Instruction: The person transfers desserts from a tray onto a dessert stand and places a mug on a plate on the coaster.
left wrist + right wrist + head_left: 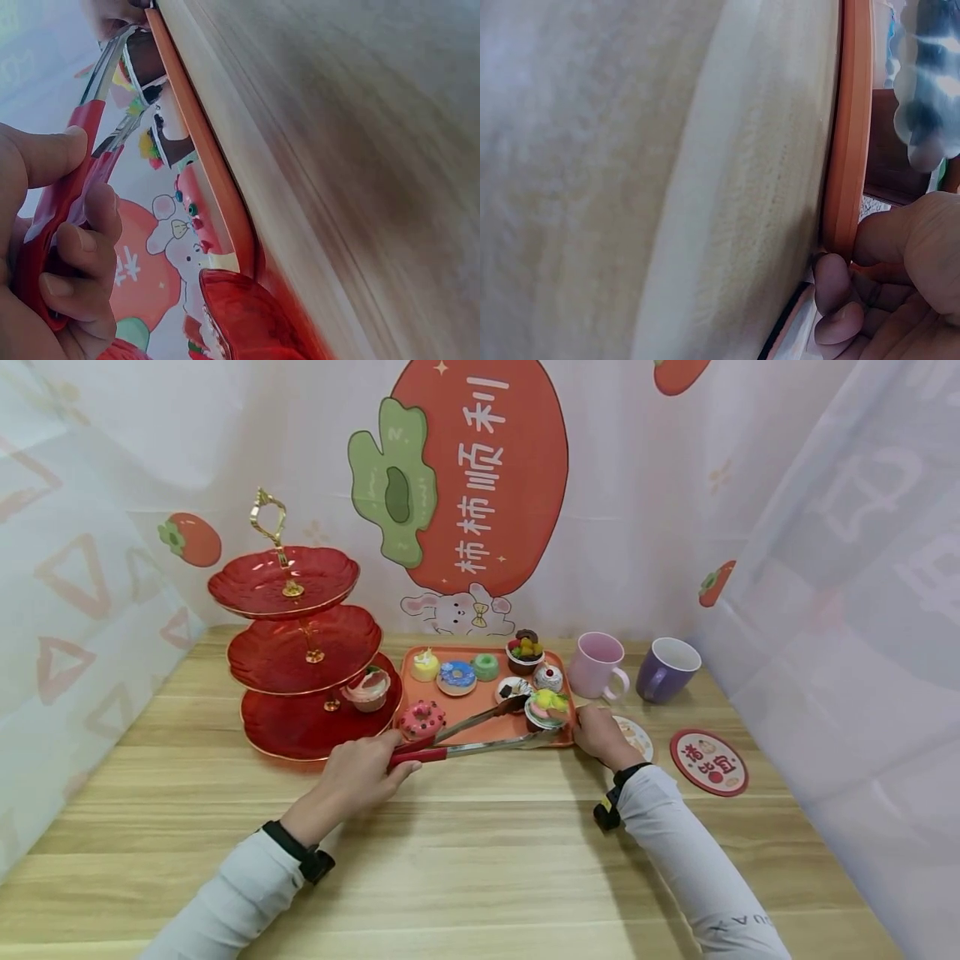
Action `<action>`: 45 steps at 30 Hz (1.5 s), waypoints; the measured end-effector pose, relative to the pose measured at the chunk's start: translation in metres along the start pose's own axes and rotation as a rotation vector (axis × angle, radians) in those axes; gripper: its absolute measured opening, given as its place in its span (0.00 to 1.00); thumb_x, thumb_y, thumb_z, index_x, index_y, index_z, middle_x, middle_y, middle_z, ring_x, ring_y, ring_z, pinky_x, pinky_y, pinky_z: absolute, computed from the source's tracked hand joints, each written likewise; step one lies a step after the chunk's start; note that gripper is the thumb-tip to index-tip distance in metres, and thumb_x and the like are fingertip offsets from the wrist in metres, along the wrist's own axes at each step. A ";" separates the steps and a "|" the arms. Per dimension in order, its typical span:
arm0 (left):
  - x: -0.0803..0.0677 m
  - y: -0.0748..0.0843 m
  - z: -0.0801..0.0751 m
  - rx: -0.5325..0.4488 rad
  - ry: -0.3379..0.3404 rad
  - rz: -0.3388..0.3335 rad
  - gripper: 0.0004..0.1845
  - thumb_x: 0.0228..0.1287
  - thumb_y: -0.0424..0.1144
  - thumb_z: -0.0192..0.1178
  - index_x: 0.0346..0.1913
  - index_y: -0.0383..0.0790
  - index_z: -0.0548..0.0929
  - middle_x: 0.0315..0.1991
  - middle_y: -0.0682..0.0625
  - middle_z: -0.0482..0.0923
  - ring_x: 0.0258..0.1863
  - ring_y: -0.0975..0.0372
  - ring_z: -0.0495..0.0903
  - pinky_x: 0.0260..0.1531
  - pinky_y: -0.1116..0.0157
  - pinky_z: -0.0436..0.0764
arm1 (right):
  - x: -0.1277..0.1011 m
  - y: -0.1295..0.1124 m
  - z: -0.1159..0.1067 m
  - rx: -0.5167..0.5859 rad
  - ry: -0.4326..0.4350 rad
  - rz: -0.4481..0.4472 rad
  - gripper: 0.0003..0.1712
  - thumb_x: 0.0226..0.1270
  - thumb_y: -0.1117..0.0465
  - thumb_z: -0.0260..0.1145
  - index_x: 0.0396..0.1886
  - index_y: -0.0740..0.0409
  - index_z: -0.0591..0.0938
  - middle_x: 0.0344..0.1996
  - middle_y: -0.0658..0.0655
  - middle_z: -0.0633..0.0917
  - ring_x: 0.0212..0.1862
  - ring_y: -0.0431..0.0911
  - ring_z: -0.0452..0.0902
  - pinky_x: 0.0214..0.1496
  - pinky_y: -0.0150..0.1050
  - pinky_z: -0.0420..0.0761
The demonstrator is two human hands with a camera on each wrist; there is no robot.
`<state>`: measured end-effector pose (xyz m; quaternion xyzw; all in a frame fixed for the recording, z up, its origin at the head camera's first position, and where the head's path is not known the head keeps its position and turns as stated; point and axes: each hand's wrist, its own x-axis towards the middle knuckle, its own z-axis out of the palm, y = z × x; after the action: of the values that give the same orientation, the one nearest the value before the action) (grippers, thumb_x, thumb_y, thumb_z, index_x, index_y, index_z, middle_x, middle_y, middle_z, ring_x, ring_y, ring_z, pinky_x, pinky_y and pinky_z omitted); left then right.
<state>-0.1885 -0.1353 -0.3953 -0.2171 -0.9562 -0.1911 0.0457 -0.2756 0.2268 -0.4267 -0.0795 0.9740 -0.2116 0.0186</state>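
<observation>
Person at a wooden surface (480,860), both hands engaged; the left hand (367,772) grasps a pair of tongs (480,747) by the red handles, fingers and thumb wrapped round them; the right hand (597,737) pinches the near right corner of an orange tray (465,706), thumb on the rim. The tongs reach rightward from the left hand across the tray, their parted tips beside a cupcake with yellow topping (546,707); whether they touch it I cannot tell from here; the cupcake sits in the tray just left of the right hand, well apart from the left. A pink doughnut (422,718) lies near the left hand, by the handles; a red tiered stand (300,727) rises beyond that hand; a pink mug (596,670) stands behind the right hand.
</observation>
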 end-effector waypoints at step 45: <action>-0.002 -0.001 0.011 0.103 0.155 0.095 0.15 0.54 0.47 0.67 0.33 0.42 0.73 0.15 0.56 0.61 0.13 0.63 0.61 0.11 0.67 0.59 | -0.001 0.000 0.000 -0.067 0.006 -0.023 0.06 0.58 0.72 0.56 0.25 0.64 0.79 0.22 0.57 0.78 0.26 0.50 0.72 0.30 0.43 0.71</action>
<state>-0.1869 -0.1331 -0.4059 -0.2442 -0.9469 -0.1556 0.1399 -0.2751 0.2270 -0.4267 -0.0908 0.9795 -0.1795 0.0105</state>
